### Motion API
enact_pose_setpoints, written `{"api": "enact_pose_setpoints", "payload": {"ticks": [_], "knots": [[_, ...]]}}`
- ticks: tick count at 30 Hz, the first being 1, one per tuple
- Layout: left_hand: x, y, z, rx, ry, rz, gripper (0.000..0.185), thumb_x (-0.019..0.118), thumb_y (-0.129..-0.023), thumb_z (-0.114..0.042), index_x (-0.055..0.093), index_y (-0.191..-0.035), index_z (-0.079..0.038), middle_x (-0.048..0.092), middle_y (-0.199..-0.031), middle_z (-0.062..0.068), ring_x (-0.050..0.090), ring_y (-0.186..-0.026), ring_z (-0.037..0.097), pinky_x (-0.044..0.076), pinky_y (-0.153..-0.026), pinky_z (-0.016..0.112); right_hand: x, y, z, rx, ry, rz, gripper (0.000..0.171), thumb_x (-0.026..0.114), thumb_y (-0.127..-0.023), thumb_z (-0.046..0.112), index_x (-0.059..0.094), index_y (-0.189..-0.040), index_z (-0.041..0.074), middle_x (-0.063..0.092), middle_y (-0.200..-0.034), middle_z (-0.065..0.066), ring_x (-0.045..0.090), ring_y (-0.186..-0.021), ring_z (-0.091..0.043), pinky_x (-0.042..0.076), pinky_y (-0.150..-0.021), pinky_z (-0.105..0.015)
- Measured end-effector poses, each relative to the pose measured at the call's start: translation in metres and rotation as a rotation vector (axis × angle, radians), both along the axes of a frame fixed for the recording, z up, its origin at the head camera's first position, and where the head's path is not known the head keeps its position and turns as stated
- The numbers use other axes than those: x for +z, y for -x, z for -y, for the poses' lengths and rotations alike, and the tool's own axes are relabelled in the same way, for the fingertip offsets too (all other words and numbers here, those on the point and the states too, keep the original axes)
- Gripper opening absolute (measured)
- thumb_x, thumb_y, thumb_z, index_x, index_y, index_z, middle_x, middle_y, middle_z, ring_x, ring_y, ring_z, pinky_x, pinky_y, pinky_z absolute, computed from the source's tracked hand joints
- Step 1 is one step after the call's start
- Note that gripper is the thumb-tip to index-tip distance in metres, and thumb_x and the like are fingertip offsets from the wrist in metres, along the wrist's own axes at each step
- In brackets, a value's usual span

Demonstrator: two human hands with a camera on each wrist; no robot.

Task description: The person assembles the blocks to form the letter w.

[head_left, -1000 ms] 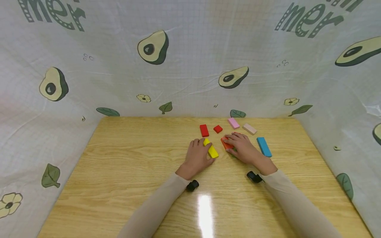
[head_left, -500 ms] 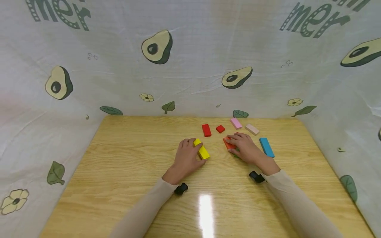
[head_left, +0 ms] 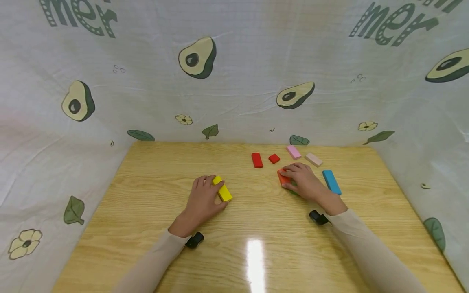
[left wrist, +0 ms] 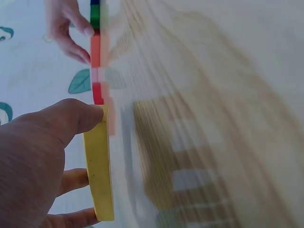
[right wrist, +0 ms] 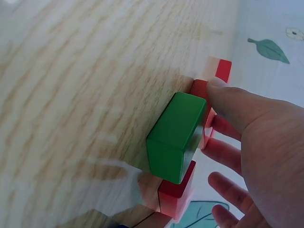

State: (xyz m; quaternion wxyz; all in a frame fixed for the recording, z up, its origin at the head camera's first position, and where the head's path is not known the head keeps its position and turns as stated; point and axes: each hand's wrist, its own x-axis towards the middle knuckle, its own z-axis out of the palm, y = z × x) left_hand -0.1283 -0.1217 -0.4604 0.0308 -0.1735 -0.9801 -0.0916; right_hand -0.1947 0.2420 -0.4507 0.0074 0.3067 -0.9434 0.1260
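Note:
On the left half of the group of blocks, my left hand (head_left: 202, 201) pinches a yellow block (head_left: 222, 190) between thumb and fingers. The left wrist view shows the thumb on the near end of this yellow block (left wrist: 97, 166), with fingertips along its far side. My right hand (head_left: 303, 181) grips an orange-red block (head_left: 281, 178), its thumb and fingers on opposite sides. Just beside that, partly under the hand in the head view, stands a green block (right wrist: 175, 130). Another red block (right wrist: 175, 192) lies beyond the green one in the right wrist view.
Behind the hands lie a red block (head_left: 257, 160), a small red block (head_left: 274, 158), a pink block (head_left: 293, 151) and a pale beige block (head_left: 313, 159). A blue block (head_left: 331, 182) sits right of the right hand. Patterned cloth (head_left: 242, 61) rises behind the wooden table (head_left: 165, 162).
My left hand has moved left across the table with the yellow block in its grip, away from the other blocks. The right hand keeps its place at the orange-red block.

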Motion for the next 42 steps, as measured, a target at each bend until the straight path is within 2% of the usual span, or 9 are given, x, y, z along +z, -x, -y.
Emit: {"api": "enact_pose_setpoints", "payload": {"ticks": [8,16,28,33,42], "knots": [[-0.002,-0.011,0.028,0.014,-0.019,0.001,0.065,0.085,-0.087,-0.048,0.071,-0.140,-0.013,0.056,-0.148,0.020,0.048,-0.133,0.042,0.035,-0.115,0.059,0.001,0.003,0.001,0.010,-0.026,-0.006,0.051,0.085,-0.091,0.019,0.071,-0.136,-0.001,0.066,-0.135,-0.022,0.053,-0.130,-0.047,0.040,-0.107,-0.068],[-0.006,-0.015,0.043,-0.001,-0.042,0.000,0.066,0.086,-0.088,-0.047,0.070,-0.141,-0.011,0.057,-0.147,0.020,0.049,-0.131,0.041,0.034,-0.116,0.060,0.000,0.004,0.001,0.021,-0.035,-0.019,0.052,0.087,-0.090,0.021,0.072,-0.134,-0.001,0.068,-0.132,-0.020,0.055,-0.128,-0.045,0.041,-0.106,-0.067],[-0.010,-0.016,0.051,-0.021,-0.076,0.000,0.064,0.087,-0.088,-0.042,0.070,-0.140,-0.008,0.056,-0.152,0.023,0.051,-0.132,0.042,0.032,-0.116,0.060,0.003,0.002,0.009,0.068,0.035,-0.056,0.050,0.088,-0.088,0.025,0.075,-0.129,-0.001,0.071,-0.125,-0.017,0.057,-0.121,-0.041,0.044,-0.105,-0.063],[-0.010,-0.017,0.052,-0.030,-0.065,0.004,0.064,0.086,-0.089,-0.041,0.069,-0.141,-0.007,0.053,-0.154,0.022,0.050,-0.136,0.042,0.033,-0.117,0.060,0.012,0.002,0.023,0.095,0.060,-0.051,0.051,0.088,-0.088,0.025,0.074,-0.131,0.000,0.071,-0.127,-0.016,0.057,-0.122,-0.040,0.044,-0.106,-0.061],[-0.009,-0.017,0.051,-0.053,-0.074,-0.017,0.064,0.086,-0.089,-0.039,0.069,-0.140,-0.005,0.057,-0.147,0.018,0.050,-0.134,0.042,0.036,-0.115,0.060,0.025,0.006,0.053,0.166,0.072,-0.069,0.052,0.089,-0.087,0.024,0.074,-0.131,0.001,0.071,-0.127,-0.016,0.057,-0.121,-0.039,0.044,-0.107,-0.058]]}}
